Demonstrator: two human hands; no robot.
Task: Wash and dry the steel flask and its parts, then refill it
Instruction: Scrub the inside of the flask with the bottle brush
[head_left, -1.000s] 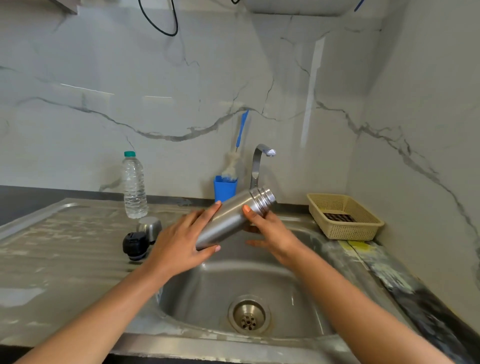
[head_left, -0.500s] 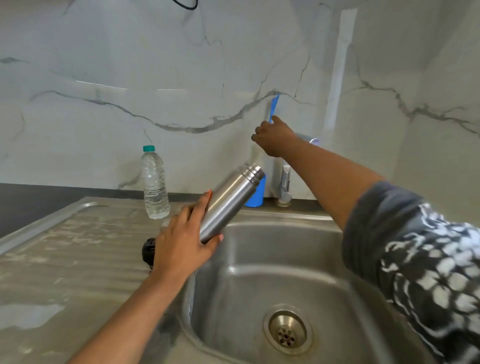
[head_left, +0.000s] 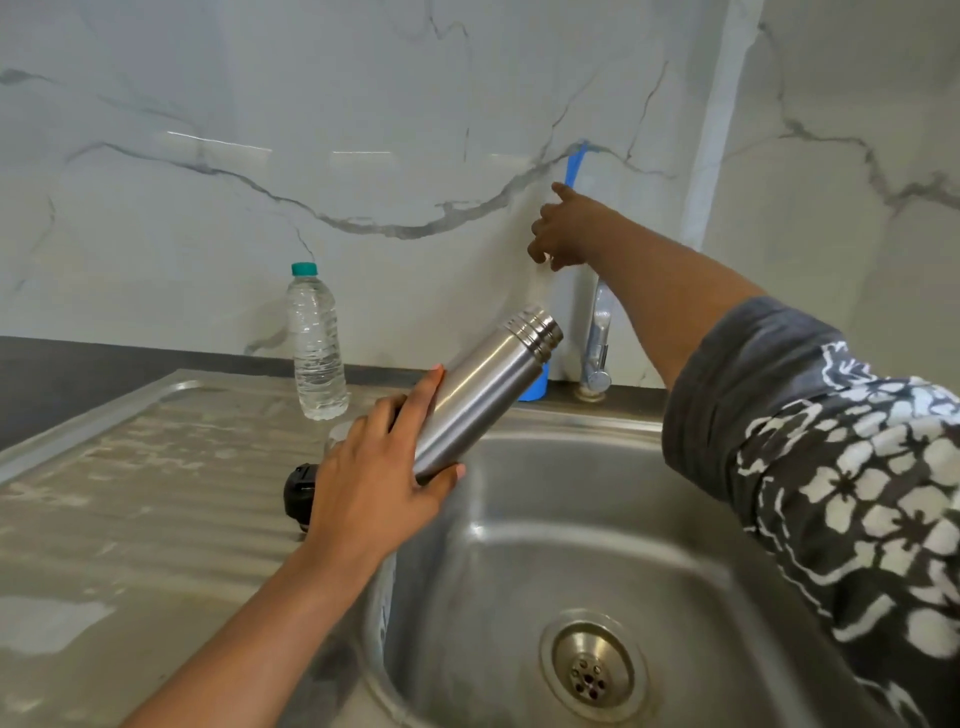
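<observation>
My left hand grips the steel flask around its lower body. The flask is tilted over the sink's left edge, its open threaded mouth pointing up and to the right. My right hand is stretched to the back wall with its fingers curled around the blue handle of the bottle brush, which stands in a blue holder. The handle's tip sticks out above the hand. The flask's black stopper lies on the drainboard, partly hidden behind my left hand.
A plastic water bottle with a teal cap stands at the back of the steel drainboard. The tap rises behind the sink basin, whose drain sits low in view. My right sleeve hides the right side.
My right hand left the flask's neck and reached up to the brush handle at the wall. My left hand kept the flask, raising its mouth a little.
</observation>
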